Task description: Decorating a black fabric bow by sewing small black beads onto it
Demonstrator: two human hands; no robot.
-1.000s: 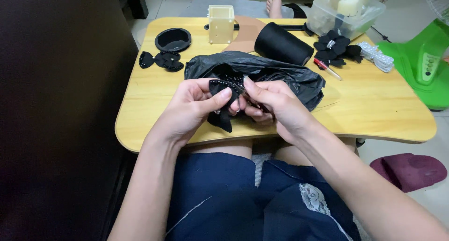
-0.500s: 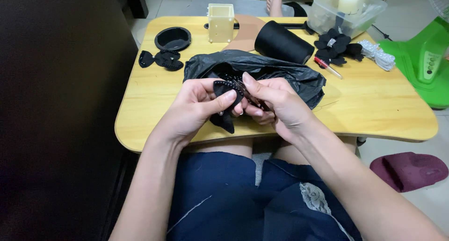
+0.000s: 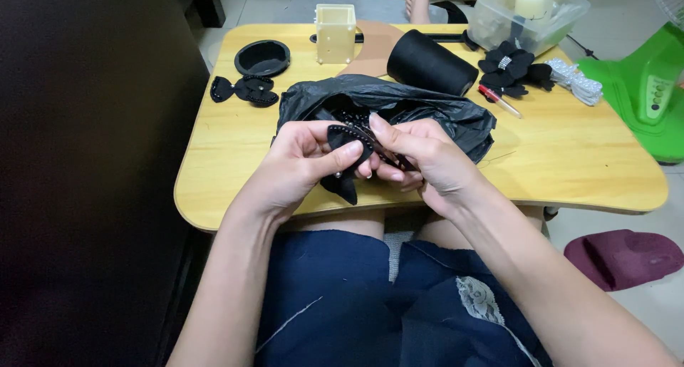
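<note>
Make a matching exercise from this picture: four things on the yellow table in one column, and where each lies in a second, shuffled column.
Things:
1. black thread spool
2. round black dish
3. black plastic bag
4. clear plastic box

Places:
A. far right corner of the table
B. far left part, beside the cream square holder
C. lying on its side at the far middle
D. just behind both hands

Pairs: 1-C, 2-B, 3-D, 4-A

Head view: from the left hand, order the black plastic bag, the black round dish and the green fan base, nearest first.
1. black plastic bag, just behind the left hand.
2. black round dish, far left corner of the table.
3. green fan base, far right, off the table.
</note>
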